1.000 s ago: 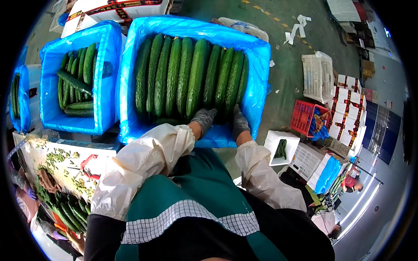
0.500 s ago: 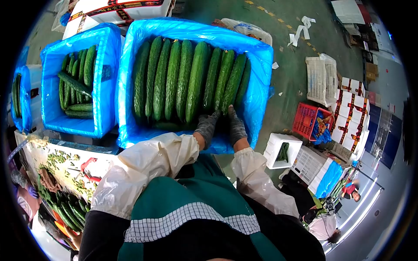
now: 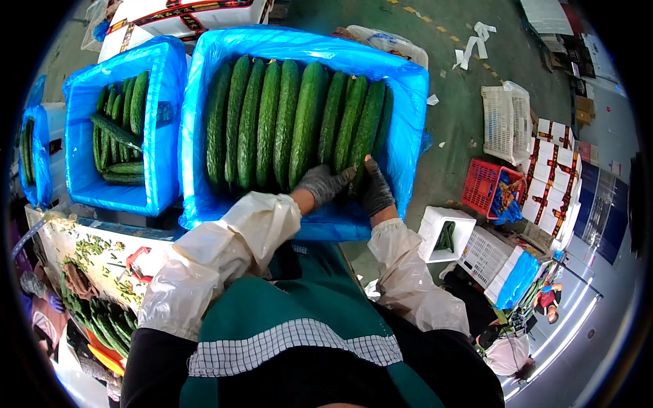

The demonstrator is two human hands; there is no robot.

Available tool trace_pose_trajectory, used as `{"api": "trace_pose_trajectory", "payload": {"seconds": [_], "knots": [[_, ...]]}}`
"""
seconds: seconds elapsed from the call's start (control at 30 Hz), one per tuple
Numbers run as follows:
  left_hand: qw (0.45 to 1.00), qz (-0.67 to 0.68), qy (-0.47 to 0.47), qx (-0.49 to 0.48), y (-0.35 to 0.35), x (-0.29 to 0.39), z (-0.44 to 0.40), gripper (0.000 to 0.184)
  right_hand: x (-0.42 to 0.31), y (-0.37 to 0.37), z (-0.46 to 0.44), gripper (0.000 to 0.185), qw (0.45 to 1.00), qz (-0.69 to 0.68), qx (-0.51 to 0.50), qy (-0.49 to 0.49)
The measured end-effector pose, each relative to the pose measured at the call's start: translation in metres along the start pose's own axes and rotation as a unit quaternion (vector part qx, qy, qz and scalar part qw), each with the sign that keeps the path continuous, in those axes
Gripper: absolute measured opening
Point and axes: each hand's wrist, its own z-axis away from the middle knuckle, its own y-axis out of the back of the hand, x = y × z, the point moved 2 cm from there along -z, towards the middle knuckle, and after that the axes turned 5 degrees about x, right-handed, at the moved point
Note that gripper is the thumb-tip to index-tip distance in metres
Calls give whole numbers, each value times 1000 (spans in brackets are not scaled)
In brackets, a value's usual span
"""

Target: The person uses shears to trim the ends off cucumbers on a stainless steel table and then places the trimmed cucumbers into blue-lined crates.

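Observation:
A large box lined with blue plastic (image 3: 306,42) holds a row of long, dark green, bumpy cucumbers lying side by side. At the row's near right, my left hand (image 3: 325,183), in a grey glove, has its fingers closed at the near end of a cucumber (image 3: 365,129). Against the right side of that same cucumber is my gloved right hand (image 3: 377,192), its fingers closed along it and a bare fingertip showing. The undersides of both hands and parts of the cucumber ends are hidden.
To the left stands a smaller blue-lined box (image 3: 158,136) with more cucumbers. A littered white worktop (image 3: 95,251) lies below it. On the floor at right are a red crate (image 3: 478,187), a white crate (image 3: 496,119) and a white foam box (image 3: 432,231). Other people work at both edges.
My left hand has shifted slightly up, its fingers turning rightward toward the cucumber's end. My right hand has moved a little up and right along the cucumber's side.

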Motion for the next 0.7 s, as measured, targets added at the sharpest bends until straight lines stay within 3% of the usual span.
{"api": "trace_pose_trajectory", "payload": {"seconds": [0.07, 0.1, 0.13, 0.17, 0.23, 0.37, 0.47, 0.57, 0.63, 0.7], "knots": [[998, -51, 1, -26, 16, 16, -5, 89, 7, 16, -21, 55, 1000, 19, 5, 6], [993, -103, 2, -52, 24, 24, -5, 93, 15, 28, -42, 52, 997, -39, -59, 42], [988, -109, 60, -92, 29, 42, 3, 100, 21, 34, -54, 49, 985, -97, -121, 76], [988, -108, 61, -91, 24, 42, -1, 100, 19, 18, -39, 49, 985, -97, -122, 74], [987, -146, 45, 40, 19, 37, -13, 99, 5, -32, 15, 25, 993, -47, -47, 100], [995, -100, 14, 21, 25, 54, -9, 109, 1, -43, 42, 32, 994, -39, -78, 62], [999, 12, -29, 41, 21, 51, 7, 102, 10, -39, 49, 39, 997, -20, -43, 63], [994, 66, 12, 90, 9, 37, 41, 86, 25, -46, 82, 45, 995, -14, -68, 69], [979, 162, -51, 112, 11, 24, 75, 73, 26, -58, 114, 45, 978, 63, -72, 186], [914, 365, -157, 84, 5, -2, 96, 67, 33, -63, 123, 52, 967, 101, -102, 211]]}}
